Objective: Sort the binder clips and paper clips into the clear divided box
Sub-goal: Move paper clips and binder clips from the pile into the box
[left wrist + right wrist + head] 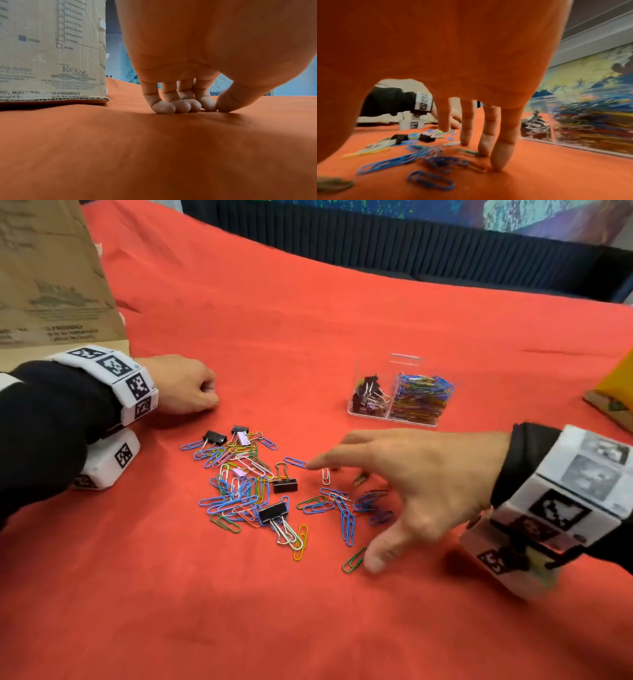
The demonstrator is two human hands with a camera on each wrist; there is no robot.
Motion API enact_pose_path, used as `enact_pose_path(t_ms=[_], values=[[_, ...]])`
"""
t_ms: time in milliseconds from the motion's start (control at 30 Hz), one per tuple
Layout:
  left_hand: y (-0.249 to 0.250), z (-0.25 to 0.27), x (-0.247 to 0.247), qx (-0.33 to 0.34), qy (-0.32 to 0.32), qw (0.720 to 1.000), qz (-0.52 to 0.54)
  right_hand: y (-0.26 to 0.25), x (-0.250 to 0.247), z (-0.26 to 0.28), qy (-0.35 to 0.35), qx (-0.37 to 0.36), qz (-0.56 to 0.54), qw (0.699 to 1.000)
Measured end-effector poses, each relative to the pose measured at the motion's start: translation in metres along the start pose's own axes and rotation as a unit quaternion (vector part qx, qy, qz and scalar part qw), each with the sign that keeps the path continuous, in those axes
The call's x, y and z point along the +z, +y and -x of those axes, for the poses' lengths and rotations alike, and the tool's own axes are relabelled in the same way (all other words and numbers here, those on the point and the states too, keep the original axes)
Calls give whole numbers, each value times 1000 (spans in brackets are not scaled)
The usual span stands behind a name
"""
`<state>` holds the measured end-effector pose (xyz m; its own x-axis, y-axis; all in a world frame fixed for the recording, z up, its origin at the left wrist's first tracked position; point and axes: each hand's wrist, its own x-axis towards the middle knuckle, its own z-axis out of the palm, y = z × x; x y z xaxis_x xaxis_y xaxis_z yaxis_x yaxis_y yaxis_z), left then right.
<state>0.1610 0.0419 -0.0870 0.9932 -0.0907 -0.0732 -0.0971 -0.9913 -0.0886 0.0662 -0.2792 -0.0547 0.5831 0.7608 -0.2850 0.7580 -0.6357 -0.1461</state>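
Note:
A clear divided box (pixel 371 368) stands right of centre on the red cloth, with binder clips (pixel 368 397) in its left compartment and coloured paper clips (pixel 423 397) in its right. Loose paper clips (pixel 239 491) lie scattered in the middle, with several black binder clips (pixel 285 485) and a lilac one (pixel 242 437) among them. My right hand (pixel 342 514) is spread open over the right part of the scatter. Its fingers (pixel 498 159) touch the cloth beside blue clips (pixel 431 180) and hold nothing. My left hand (pixel 205 395) rests loosely curled on the cloth, fingertips (pixel 181 106) down, empty.
A cardboard box (pixel 51 285) stands at the far left, just behind my left hand, also seen in the left wrist view (pixel 51 54). A yellow object (pixel 616 385) sits at the right edge. Bare red cloth (pixel 308 628) stretches in front of the clips.

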Motion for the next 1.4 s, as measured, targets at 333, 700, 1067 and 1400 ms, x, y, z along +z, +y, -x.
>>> enact_pose_path(t_ms=[333, 700, 1067, 1400], values=[[1, 3, -1, -2, -2, 1000, 6, -17, 5, -10, 65, -18, 0, 998], [2, 1, -2, -6, -1, 1000, 8, -14, -6, -8, 45, 11, -44, 998], [0, -3, 0, -6, 1, 1000, 7, 75, -86, 12, 287, 142, -43, 946], [-2, -5, -1, -1, -1, 1000, 6, 118, -72, -11, 300, 206, 21, 931]])
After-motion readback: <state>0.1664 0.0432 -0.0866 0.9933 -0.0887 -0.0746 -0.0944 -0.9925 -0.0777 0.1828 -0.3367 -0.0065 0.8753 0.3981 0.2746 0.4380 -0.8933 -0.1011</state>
